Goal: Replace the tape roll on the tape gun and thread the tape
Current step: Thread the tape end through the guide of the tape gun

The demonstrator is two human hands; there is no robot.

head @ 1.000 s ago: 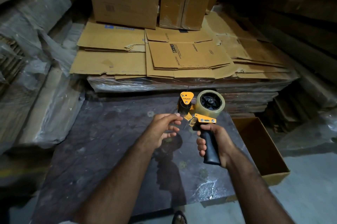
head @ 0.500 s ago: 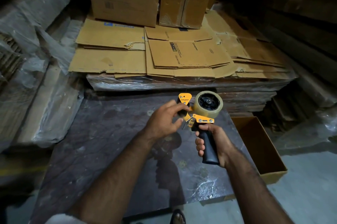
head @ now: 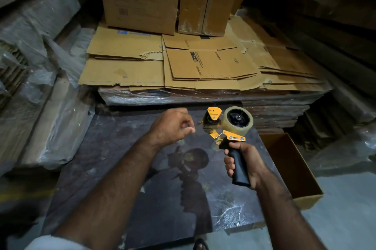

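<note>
Head view: right hand (head: 247, 165) fingers wrapped around tape gun (head: 230, 137) handle, left hand (head: 173, 126) fingers pinched beside it.

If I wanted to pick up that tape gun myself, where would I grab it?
Probably by the black handle, coming from below and behind, as the right hand does now. The handle is a long bar that fingers wrap around, and it keeps you clear of the tape roll and the orange front end of the tape gun.

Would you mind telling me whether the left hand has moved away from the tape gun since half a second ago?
Yes. The left hand has drawn back leftward from the tape gun, which the right hand holds; a gap now shows between them.
</note>
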